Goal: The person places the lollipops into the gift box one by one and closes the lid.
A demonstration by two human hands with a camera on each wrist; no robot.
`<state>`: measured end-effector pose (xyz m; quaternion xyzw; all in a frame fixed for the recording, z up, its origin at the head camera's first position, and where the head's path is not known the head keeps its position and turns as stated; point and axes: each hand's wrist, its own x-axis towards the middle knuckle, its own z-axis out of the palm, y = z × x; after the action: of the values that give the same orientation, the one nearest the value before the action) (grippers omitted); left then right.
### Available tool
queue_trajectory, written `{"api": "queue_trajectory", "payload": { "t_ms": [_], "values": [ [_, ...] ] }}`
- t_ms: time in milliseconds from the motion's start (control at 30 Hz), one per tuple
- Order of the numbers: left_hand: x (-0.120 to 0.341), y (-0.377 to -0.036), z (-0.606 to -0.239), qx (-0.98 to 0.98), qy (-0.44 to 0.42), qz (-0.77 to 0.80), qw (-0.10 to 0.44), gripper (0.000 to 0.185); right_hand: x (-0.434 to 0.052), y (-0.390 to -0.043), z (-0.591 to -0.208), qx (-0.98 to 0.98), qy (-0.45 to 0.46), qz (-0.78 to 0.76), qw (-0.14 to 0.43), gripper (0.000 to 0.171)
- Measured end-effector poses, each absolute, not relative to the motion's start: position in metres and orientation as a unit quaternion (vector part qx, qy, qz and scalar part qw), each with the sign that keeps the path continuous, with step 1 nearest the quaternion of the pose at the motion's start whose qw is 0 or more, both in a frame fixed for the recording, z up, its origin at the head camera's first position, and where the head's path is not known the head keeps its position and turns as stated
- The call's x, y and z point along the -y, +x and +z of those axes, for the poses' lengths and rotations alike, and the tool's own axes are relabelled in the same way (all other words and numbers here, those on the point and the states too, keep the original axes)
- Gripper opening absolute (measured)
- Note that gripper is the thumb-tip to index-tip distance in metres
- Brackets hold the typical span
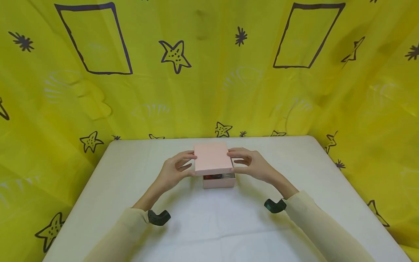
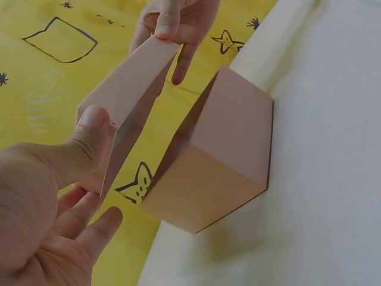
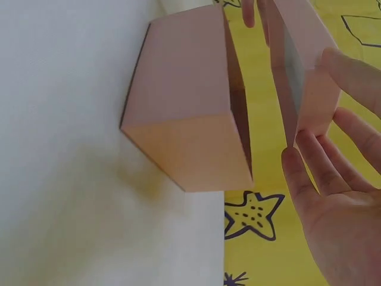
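Observation:
A pink square box lid hangs level just above an open pink box on the white table. My left hand grips the lid's left edge, thumb on the near corner. On the opposite edge my right hand holds the lid between thumb and fingers. Dark, red and clear contents show in the gap, too covered to identify. Both wrist views show the lid apart from the box, whose walls stand upright on the tabletop.
The white table spreads around the box. A yellow curtain with dark star drawings hangs behind it and along both sides. Dark curved pieces sit at both wrists beside the pale sleeves.

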<state>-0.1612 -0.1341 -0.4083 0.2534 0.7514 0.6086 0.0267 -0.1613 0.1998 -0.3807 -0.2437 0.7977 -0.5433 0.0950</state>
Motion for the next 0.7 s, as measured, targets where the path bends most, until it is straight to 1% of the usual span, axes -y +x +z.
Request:
{"api": "queue_trajectory", "payload": {
  "t_ms": [300, 533, 700],
  "values": [
    [0.122, -0.164, -0.42, -0.748, 0.26, 0.61, 0.024, 0.051, -0.212, -0.157, -0.395, -0.792, -0.247, -0.552, 0.088, 0.055],
    [0.118, -0.161, -0.43, -0.755, 0.241, 0.608, 0.042, 0.052, -0.216, -0.155, -0.413, -0.779, -0.25, -0.568, 0.091, 0.054],
    [0.115, -0.161, -0.434, -0.754, 0.241, 0.609, 0.042, 0.053, -0.218, -0.153, -0.417, -0.77, -0.252, -0.58, 0.089, 0.053]
  ]
}}
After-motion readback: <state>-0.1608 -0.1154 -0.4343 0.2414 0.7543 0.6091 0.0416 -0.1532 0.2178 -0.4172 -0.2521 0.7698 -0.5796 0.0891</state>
